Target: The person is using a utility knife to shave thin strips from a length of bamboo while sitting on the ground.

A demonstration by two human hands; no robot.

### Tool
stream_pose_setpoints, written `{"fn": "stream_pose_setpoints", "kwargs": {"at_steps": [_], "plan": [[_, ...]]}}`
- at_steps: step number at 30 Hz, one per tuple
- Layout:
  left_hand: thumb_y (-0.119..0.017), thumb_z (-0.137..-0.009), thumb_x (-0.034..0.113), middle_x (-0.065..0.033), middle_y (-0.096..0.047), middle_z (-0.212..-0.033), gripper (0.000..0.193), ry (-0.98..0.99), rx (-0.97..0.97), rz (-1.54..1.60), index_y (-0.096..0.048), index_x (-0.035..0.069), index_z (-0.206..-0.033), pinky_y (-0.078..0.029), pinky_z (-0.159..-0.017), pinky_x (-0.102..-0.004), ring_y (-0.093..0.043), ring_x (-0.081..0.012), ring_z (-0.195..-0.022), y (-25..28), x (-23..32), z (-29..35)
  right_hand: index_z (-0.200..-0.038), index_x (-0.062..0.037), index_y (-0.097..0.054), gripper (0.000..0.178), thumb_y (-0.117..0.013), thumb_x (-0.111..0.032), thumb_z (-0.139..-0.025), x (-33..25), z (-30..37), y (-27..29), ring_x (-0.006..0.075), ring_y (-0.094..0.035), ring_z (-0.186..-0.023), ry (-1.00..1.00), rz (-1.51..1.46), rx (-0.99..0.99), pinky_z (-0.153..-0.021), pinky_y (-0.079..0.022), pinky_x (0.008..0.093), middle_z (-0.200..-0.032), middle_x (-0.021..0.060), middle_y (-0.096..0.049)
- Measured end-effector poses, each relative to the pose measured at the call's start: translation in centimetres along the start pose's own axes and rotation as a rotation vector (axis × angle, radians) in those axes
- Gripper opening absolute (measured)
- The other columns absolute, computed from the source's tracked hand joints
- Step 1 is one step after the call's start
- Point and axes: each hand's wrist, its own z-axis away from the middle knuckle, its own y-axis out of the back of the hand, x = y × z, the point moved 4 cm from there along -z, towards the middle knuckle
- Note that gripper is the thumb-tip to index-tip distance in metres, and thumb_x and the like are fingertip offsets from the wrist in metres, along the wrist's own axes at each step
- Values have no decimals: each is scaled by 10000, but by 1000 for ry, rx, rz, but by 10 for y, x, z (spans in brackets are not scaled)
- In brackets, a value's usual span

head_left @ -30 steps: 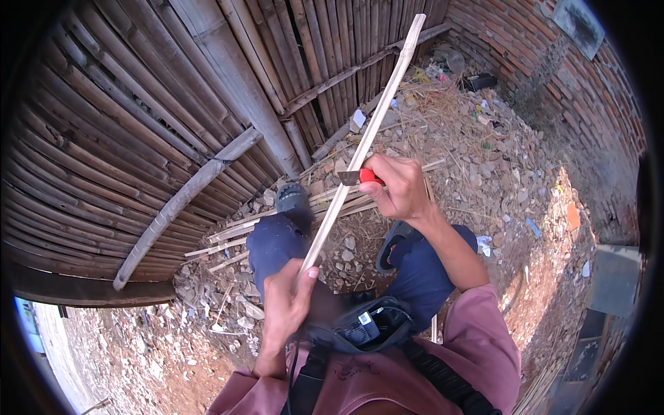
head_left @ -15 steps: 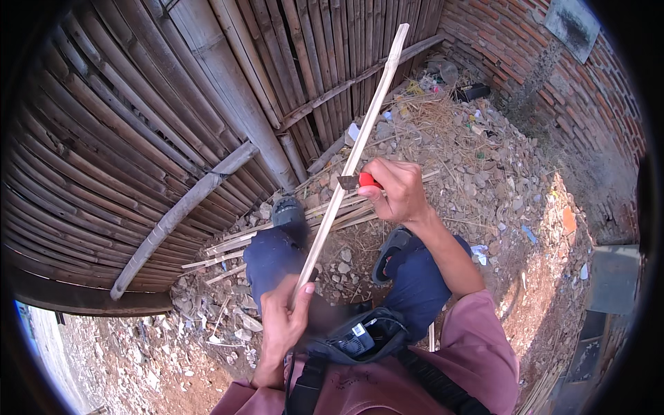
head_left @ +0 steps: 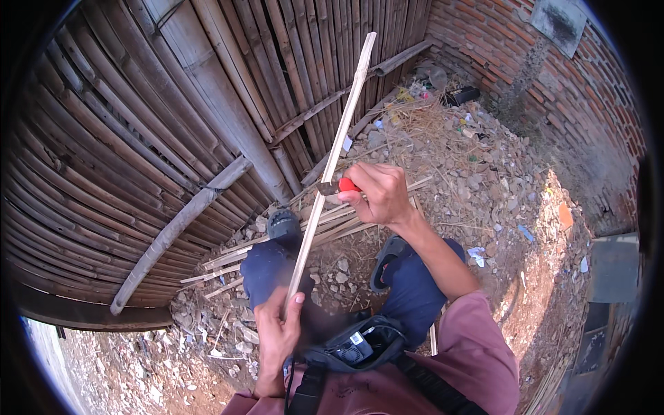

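A long, pale bamboo strip [head_left: 344,124] slants up and away in front of me. Its near end is wrapped in my left hand [head_left: 279,325], thumb along the strip. My right hand [head_left: 380,195] is closed round the red handle [head_left: 348,185] of a knife. The short, broad dark blade [head_left: 327,188] lies across the strip about midway along, touching it. The far end of the strip looks knotted and slightly bent. Most of the knife's handle is hidden in my fist.
More split strips [head_left: 228,257] lie on the rubble by my feet. A bamboo fence [head_left: 124,159] rises at left, a brick wall [head_left: 512,69] at far right. An open waist bag [head_left: 360,342] holding a device sits at my waist. Litter and straw [head_left: 422,114] cover the far corner.
The bamboo strip, with both hands and the knife, has shifted slightly left in the picture and stands a little steeper. Both grips stay the same.
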Motion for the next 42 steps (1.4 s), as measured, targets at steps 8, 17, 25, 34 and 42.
{"fn": "stream_pose_setpoints", "kwargs": {"at_steps": [8, 17, 25, 34, 42], "plan": [[-678, -1070, 232, 3, -597, -668, 284, -15, -8, -8, -709, -13, -932, -355, -551, -276, -500, -58, -622, 2, -2, 3, -811, -51, -598, 486, -634, -478, -1040, -2, 1, -2, 292, -601, -540, 12, 6, 29, -508, -458, 390, -691, 77, -572], [-701, -1054, 247, 9, -548, -614, 277, 32, -63, -28, -717, 5, -922, -331, -532, -296, -466, -59, -591, 3, -7, 16, -910, -56, -606, 475, -538, -478, -1116, 53, 0, 21, 232, -637, -561, -403, 21, 145, -509, -439, 358, -636, 104, -580], [-723, -1041, 265, 26, -529, -596, 280, 90, -65, 6, -714, 9, -927, -282, -509, -290, -432, -43, -581, 4, -27, 21, -1137, -33, -652, 436, -508, -445, -1139, 97, 29, 29, 47, -382, -563, -654, -721, 309, -501, -288, 236, -745, -24, -537], [-736, -1024, 224, -9, -567, -591, 242, 80, -156, -99, -716, 8, -919, -309, -505, -318, -460, -73, -548, 3, -9, 4, -1242, -10, -710, 343, -651, -315, -1096, 49, 19, 7, -16, -316, -518, -844, -1124, 25, -479, -217, 212, -703, -82, -519], [-783, -965, 150, -151, -749, -987, 377, -191, -170, -142, -662, -4, -1288, -577, -803, -351, -762, -229, -892, -5, 13, -12, -1146, -19, -747, 318, -702, -325, -1071, 32, 21, 15, -16, -310, -519, -818, -1135, 104, -487, -211, 221, -665, -108, -481]]}}
